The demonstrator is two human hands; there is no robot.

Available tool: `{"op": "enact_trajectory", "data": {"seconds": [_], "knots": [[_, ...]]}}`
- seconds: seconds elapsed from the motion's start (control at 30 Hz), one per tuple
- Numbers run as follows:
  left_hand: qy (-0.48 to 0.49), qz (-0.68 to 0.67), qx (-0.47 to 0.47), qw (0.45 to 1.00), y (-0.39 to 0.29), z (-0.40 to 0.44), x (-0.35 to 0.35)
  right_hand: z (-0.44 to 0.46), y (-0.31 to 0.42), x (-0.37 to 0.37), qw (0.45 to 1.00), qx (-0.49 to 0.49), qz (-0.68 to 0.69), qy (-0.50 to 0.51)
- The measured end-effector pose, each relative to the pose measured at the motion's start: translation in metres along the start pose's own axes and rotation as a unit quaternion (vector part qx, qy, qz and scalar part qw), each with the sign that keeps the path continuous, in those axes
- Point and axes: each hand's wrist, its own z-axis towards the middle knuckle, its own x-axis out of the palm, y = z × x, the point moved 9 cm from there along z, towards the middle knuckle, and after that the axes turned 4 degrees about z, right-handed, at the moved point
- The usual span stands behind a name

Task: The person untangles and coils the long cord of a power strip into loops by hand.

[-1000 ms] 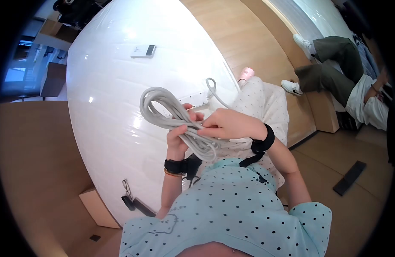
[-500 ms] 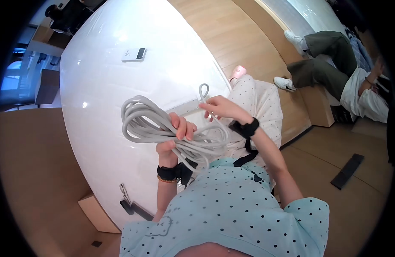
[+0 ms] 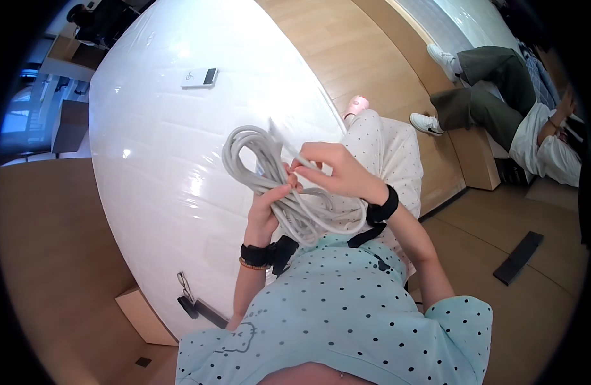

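Observation:
A coiled grey cable (image 3: pixel 244 173) is held in front of my body, its loops pointing up and to the left. My left hand (image 3: pixel 270 202) is wrapped round the middle of the coil. Close beside it, my right hand (image 3: pixel 337 168) pinches a free stretch of the same cable against the coil. Another loop of cable hangs below my right hand, over my lap. Both wrists wear black straps.
A white box (image 3: pixel 199 77) lies on the plastic-covered white mattress (image 3: pixel 160 128). Glasses (image 3: pixel 185 285) and dark items (image 3: pixel 209 312) lie at its lower edge. At the right sits another person (image 3: pixel 494 96). A dark bar (image 3: pixel 518 258) lies on the floor.
My right hand first drew the cable's free part away, then came back to the coil. The small upright loop beyond my right hand is gone, and the coil is held more upright.

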Motion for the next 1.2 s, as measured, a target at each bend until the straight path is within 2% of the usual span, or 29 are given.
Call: {"op": "enact_trajectory", "data": {"seconds": [0.13,0.23,0.27,0.37,0.47,0.57,0.67,0.77,0.87,0.97,1.07,1.17,1.2], "knots": [[-0.079,-0.084,-0.059,0.992,0.017,0.0,-0.016,0.0,0.012,0.009,0.987,-0.118,-0.08,-0.076],[-0.084,-0.142,-0.076,0.983,0.027,-0.002,-0.017,-0.004,0.022,0.012,0.973,-0.17,-0.119,-0.102],[-0.049,-0.148,-0.081,0.984,0.028,-0.002,-0.015,-0.005,0.024,0.012,0.971,-0.178,-0.125,-0.102],[-0.042,-0.132,-0.094,0.986,0.03,-0.008,-0.013,-0.008,0.028,0.016,0.962,-0.213,-0.148,-0.091],[-0.043,-0.163,-0.107,0.98,0.032,-0.011,-0.012,-0.006,0.02,0.019,0.969,-0.181,-0.156,-0.06],[-0.054,-0.11,-0.08,0.989,0.025,-0.01,-0.008,-0.003,0.023,0.017,0.967,-0.19,-0.167,-0.036],[-0.05,-0.057,-0.058,0.995,0.014,-0.009,0.012,0.002,0.01,0.014,0.99,-0.12,-0.069,-0.002],[-0.043,-0.028,-0.066,0.996,0.027,-0.01,-0.004,0.0,0.013,0.02,0.991,-0.121,-0.013,0.058],[0.001,-0.062,-0.084,0.995,0.026,-0.011,0.009,0.001,0.014,0.019,0.992,-0.119,0.025,0.032],[-0.027,-0.078,-0.066,0.994,0.03,-0.009,-0.007,0.005,0.017,0.016,0.992,-0.124,-0.005,0.023],[0.01,-0.091,-0.076,0.993,0.024,-0.005,0.009,0.015,0.005,0.009,0.994,-0.088,0.052,0.025],[0.114,-0.195,-0.037,0.974,0.009,-0.004,0.032,0.019,-0.036,-0.024,0.971,0.014,0.228,-0.069],[0.08,-0.162,-0.035,0.983,0.002,-0.008,0.035,0.018,-0.051,-0.035,0.967,0.031,0.227,-0.107]]}}
